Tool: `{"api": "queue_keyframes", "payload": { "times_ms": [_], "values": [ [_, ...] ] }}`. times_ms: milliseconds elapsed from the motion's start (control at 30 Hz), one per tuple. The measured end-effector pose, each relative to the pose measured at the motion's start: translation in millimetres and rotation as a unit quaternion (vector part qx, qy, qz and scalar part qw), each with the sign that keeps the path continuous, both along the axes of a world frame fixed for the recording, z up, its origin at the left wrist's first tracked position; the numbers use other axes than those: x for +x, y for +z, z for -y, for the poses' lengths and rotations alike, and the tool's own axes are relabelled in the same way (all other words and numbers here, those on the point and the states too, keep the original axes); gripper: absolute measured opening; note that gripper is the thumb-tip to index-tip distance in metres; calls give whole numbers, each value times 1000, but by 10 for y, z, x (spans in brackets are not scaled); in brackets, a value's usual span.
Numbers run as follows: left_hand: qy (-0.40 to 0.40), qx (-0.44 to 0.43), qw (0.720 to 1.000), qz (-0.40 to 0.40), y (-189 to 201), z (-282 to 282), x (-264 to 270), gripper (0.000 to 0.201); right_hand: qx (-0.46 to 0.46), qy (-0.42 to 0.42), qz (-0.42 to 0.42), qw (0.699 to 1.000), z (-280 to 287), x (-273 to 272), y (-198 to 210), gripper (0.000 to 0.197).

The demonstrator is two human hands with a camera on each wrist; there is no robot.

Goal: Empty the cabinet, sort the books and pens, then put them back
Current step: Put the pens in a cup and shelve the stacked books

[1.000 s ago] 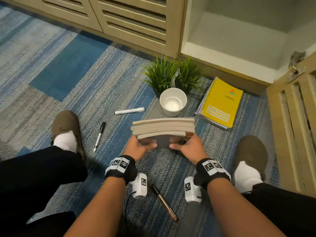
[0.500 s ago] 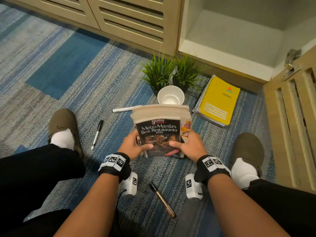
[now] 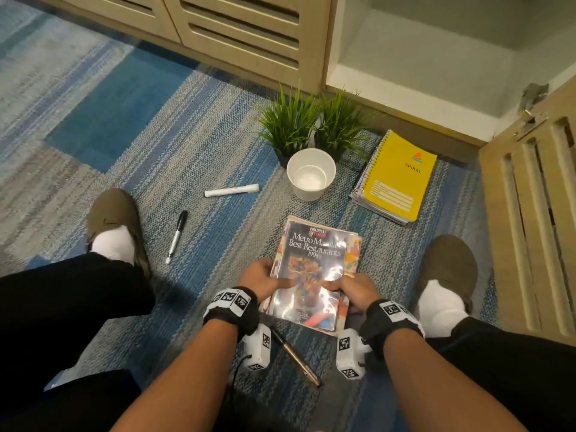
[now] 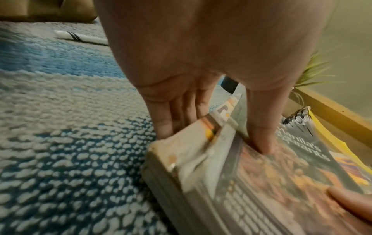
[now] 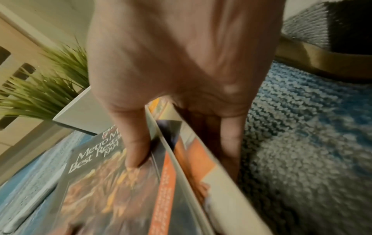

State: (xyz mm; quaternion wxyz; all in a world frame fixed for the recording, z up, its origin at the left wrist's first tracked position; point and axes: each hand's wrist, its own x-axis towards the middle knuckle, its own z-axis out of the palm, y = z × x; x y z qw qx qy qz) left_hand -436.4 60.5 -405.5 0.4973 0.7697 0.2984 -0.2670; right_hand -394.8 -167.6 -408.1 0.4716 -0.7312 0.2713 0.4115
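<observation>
Now the stack of books [image 3: 314, 272] lies flat on the carpet [image 3: 174, 157] between the feet, no longer stood on edge as a moment ago, so the books look sorted and ready to go back. Left hand [image 3: 260, 280] and right hand [image 3: 353, 289] each pinch a side, thumbs pressed on the glossy, plastic-wrapped cover. The open cabinet [image 3: 405, 85] holds nothing; pens lie loose, thin and cylindrical, among them a black pen [image 3: 177, 236].
</observation>
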Motion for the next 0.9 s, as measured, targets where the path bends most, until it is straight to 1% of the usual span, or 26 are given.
{"api": "queue_keyframes", "payload": {
  "times_ms": [67, 100, 133, 167, 200, 233, 267, 300, 333, 367, 400, 433, 467, 500, 533, 567, 600, 633, 667, 700, 733, 800, 833, 867, 900],
  "values": [
    [5, 1, 1000, 17, 33, -36, 36, 43, -14, -13, 32, 999, -15, 11, 71, 34],
    [15, -16, 1000, 22, 95, -38, 38, 43, -29, -11, 57, 998, -11, 21, 79, 35],
    [35, -43, 998, 19, 124, -48, 45, 48, -57, -3, 78, 995, -8, 29, 103, 44],
    [59, -80, 995, 23, 176, -48, 40, 51, -92, -1, 102, 991, -10, 19, 141, 58],
    [73, -92, 993, 21, 198, -46, 42, 50, -132, -7, 134, 982, -34, -4, 160, 73],
    [75, -81, 994, 23, 227, -46, 52, 44, -177, -9, 181, 967, -56, -36, 218, 79],
    [65, -35, 997, 27, 238, -52, 72, 38, -222, 7, 241, 945, -88, -93, 269, 73],
    [52, 13, 998, 33, 273, -81, 94, 31, -256, 45, 305, 916, -137, -166, 353, 60],
    [52, 52, 997, 38, 330, -122, 118, 21, -264, 95, 361, 889, -183, -248, 378, 45],
    [53, 81, 994, 43, 383, -184, 143, 15, -248, 155, 396, 871, -253, -320, 477, 31],
    [59, 101, 992, 41, 431, -256, 171, 14, -209, 233, 401, 861, -315, -394, 497, 23],
    [65, 120, 990, 33, 471, -353, 205, 15, -170, 327, 375, 851, -392, -471, 523, 26],
    [66, 140, 988, 22, 482, -456, 213, 16, -137, 420, 326, 836, -474, -546, 522, 33],
    [58, 165, 984, 15, 501, -560, 216, 17, -122, 504, 268, 812, -550, -628, 525, 41],
    [47, 189, 981, 7, 511, -664, 214, 18, -121, 572, 225, 779, -617, -705, 521, 47],
    [38, 211, 977, 0, 512, -773, 203, 19, -130, 625, 193, 745, -665, -786, 515, 51],
    [35, 230, 973, -9, 506, -878, 187, 19, -142, 658, 171, 719, -691, -858, 465, 50],
    [33, 249, 968, -13, 493, -985, 172, 19, -153, 680, 155, 701, -702, -929, 412, 43],
    [38, 266, 963, -17, 490, -1084, 163, 19, -159, 688, 144, 693, -699, -980, 361, 36],
    [45, 281, 958, -17, 491, -1171, 155, 19, -160, 684, 135, 699, -697, -1007, 334, 32],
    [54, 295, 954, -20, 491, -1259, 164, 20, -150, 669, 133, 715, -713, -993, 328, 31],
    [63, 317, 946, -23, 482, -1423, 202, 21, -92, 604, 143, 778, -813, -856, 396, 26],
    [62, 326, 943, -22, 476, -1505, 237, 23, -63, 563, 163, 808, -898, -737, 451, 19],
    [61, 333, 941, -28, 462, -1585, 275, 27, -45, 523, 189, 830, -998, -593, 513, 12],
    [59, 338, 939, -37, 441, -1662, 307, 32, -35, 490, 216, 844, -1110, -430, 591, 7]
  ]
}}
